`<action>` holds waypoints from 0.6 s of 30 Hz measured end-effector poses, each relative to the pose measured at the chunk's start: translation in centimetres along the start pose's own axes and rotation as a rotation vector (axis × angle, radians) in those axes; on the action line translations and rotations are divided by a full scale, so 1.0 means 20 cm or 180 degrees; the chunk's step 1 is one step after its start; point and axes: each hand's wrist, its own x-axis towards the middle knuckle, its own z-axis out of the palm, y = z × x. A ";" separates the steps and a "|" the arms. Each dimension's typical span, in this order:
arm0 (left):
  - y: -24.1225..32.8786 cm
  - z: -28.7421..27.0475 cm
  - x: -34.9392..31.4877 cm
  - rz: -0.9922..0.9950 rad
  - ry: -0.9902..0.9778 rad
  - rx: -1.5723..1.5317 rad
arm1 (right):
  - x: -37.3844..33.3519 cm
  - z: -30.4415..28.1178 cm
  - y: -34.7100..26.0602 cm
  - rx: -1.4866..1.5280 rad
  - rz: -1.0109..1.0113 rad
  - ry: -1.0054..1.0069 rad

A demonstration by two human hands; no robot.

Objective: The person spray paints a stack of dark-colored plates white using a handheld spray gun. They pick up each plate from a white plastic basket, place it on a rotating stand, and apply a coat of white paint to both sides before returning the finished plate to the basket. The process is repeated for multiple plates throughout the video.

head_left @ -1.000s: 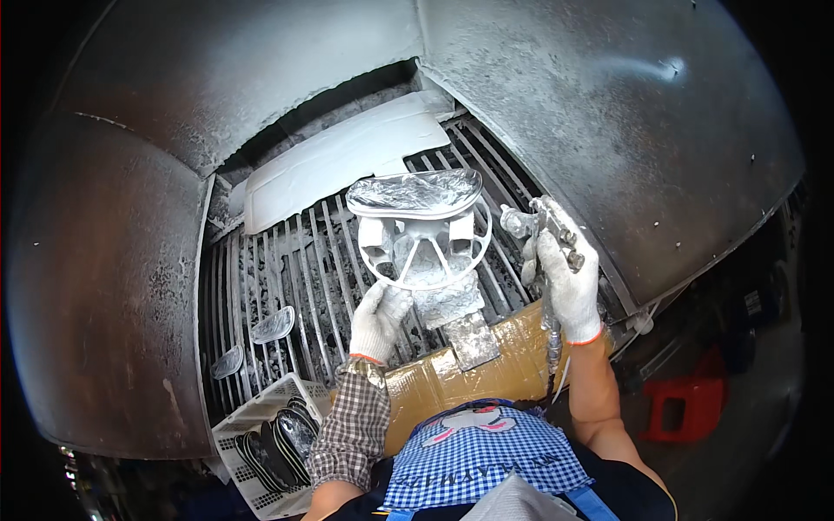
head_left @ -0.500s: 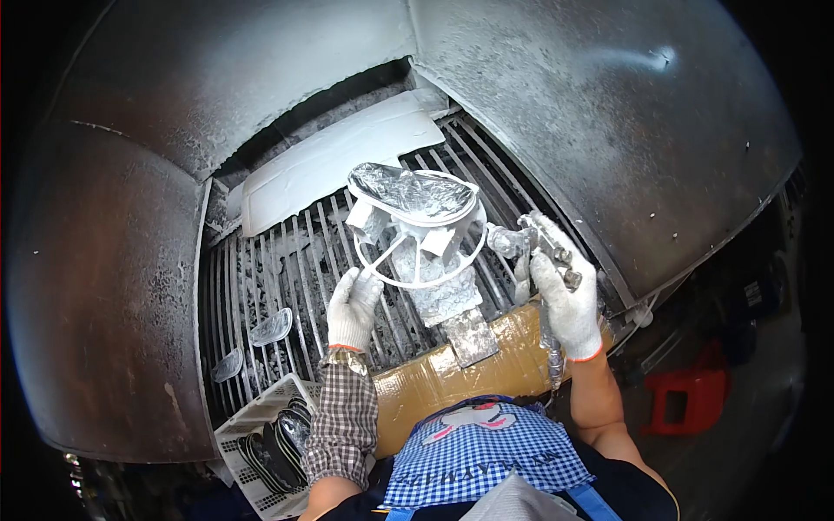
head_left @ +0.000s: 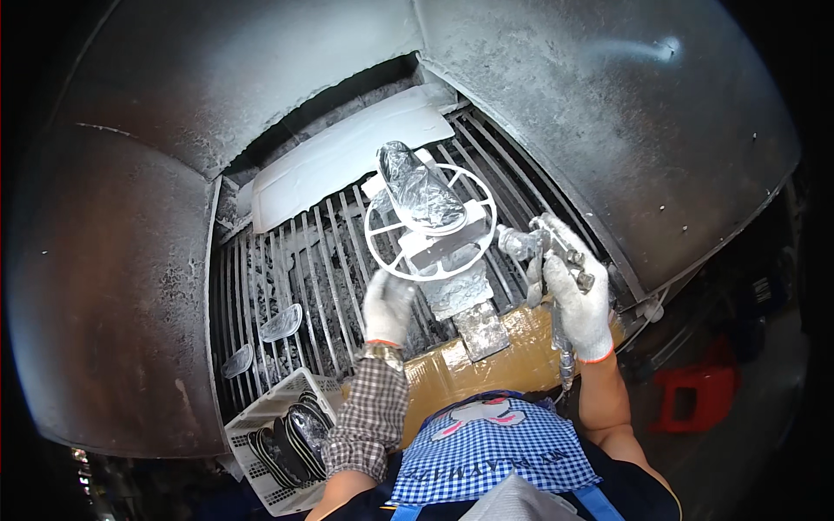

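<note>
A white spoked turntable wheel [head_left: 489, 189] stands over the slatted grate, on a crusted, whitish support [head_left: 462, 296]. On top lies a sole-shaped footwear piece [head_left: 424, 193] covered in crinkled clear film, with a pale edge, its long axis pointing away from me. My left hand [head_left: 387, 308], in a white knit glove, is at the wheel's near-left rim; its partly bent fingers are blurred, so their hold is unclear. To the right of the wheel, my gloved right hand [head_left: 580, 300] is closed around a paint-crusted spray gun [head_left: 525, 244], its nozzle toward the wheel.
Two film-covered soles [head_left: 281, 323] lie on the grate [head_left: 326, 291] at left. A white plastic basket [head_left: 326, 388] holds several dark pieces. Taped brown cardboard [head_left: 434, 379] covers the near edge. Metal walls [head_left: 608, 113] enclose the grate; a red stool [head_left: 695, 395] stands right.
The wheel has turned, swinging the sole from lying crosswise to pointing away from me. My left hand has shifted right along the near rim. My right hand keeps the spray gun beside the wheel.
</note>
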 end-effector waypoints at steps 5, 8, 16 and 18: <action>-0.19 0.02 -0.11 -0.0521 -0.0393 -0.0335 | 0.00 0.04 -0.02 0.0121 0.0072 -0.0047; -0.22 0.03 -0.13 -0.0513 -0.0690 -0.0535 | 0.00 0.05 0.02 0.0123 -0.0038 -0.0097; -0.13 0.00 -0.13 -0.0402 -0.0679 -0.0513 | 0.01 0.07 0.05 0.0371 0.0331 -0.0568; -0.10 -0.01 -0.13 -0.0383 -0.0675 -0.0549 | 0.02 0.08 0.09 0.0359 0.0324 -0.0640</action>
